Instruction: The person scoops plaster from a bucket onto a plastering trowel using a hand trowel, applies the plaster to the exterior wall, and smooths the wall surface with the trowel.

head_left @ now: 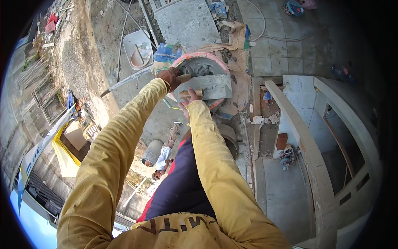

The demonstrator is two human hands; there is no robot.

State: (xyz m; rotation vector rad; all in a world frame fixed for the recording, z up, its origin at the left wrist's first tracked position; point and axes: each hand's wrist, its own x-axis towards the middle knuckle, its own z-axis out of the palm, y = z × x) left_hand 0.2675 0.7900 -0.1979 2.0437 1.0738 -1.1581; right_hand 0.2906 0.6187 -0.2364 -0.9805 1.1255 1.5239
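Both my hands are over a round tub (219, 61) with a pink rim, which holds wet grey mortar (198, 67). In my left hand (168, 77), closed, is a tool with a wooden handle (184, 78); I cannot make out its working end. My right hand (190, 101) is at the wooden handle of a flat rectangular plastering trowel (215, 85), its fingers partly round the grip. The grey-smeared blade lies across the tub's right side, over the mortar.
Torn cement bags (238, 74) lie around the tub. Beyond are a white basin (138, 49) and a grey-coated board (188, 23). Low framed walls (298, 128) stand at right. A person (163, 157) is below at left, near a grey cylinder (152, 152).
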